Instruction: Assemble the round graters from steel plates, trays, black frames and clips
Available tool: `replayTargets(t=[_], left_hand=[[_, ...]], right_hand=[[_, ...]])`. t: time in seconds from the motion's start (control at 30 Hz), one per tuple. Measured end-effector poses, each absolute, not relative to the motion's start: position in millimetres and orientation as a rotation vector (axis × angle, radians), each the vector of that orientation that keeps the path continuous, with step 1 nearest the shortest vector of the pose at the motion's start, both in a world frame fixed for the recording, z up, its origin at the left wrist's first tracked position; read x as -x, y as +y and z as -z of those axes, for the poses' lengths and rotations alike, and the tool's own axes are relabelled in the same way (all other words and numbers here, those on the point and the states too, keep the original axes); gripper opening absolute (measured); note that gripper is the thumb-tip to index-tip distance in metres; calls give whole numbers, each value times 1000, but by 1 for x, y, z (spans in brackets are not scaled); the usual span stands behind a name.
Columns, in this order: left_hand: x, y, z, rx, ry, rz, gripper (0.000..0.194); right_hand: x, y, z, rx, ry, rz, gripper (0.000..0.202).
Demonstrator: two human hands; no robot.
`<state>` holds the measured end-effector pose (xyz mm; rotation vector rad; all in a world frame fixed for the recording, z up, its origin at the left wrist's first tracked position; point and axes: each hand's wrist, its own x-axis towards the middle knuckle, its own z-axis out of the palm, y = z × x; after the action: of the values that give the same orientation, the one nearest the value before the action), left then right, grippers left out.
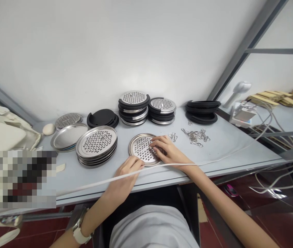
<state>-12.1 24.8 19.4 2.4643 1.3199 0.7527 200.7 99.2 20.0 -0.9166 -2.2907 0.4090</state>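
A round metal plate with a pattern of holes lies flat on the grey table in front of me. My left hand rests at its lower left rim, fingers bent together against the edge. Over the plate's right side is my right hand, its fingers curved and somewhat apart, with the tips on or just above the holes. Left of the plate stands a stack of similar perforated plates. Small metal clips lie just to the right.
Behind stand two stacks of perforated plates with black rings. Black rings and more clips lie right; black discs and plain metal plates left. A white cable crosses before my hands.
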Motion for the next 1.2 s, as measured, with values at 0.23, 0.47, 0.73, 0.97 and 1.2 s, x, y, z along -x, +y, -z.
replayTargets(t=[0.23, 0.47, 0.73, 0.97, 1.2], left_hand=[[14, 25, -18, -2517, 1287, -752, 24], [13, 23, -19, -2523, 1337, -718, 25], [9, 22, -15, -2514, 1391, -690, 24], [9, 22, -15, -2513, 1402, -661, 23], [15, 23, -22, -2579, 1334, -559, 21]], right_hand=[[-202, 100, -18, 909, -2319, -485, 23], [-204, 102, -18, 872, -2335, -570, 32], [-206, 103, -20, 855, -2357, -592, 34], [-206, 103, -20, 857, -2352, -595, 33], [-206, 105, -18, 879, -2254, -568, 42]])
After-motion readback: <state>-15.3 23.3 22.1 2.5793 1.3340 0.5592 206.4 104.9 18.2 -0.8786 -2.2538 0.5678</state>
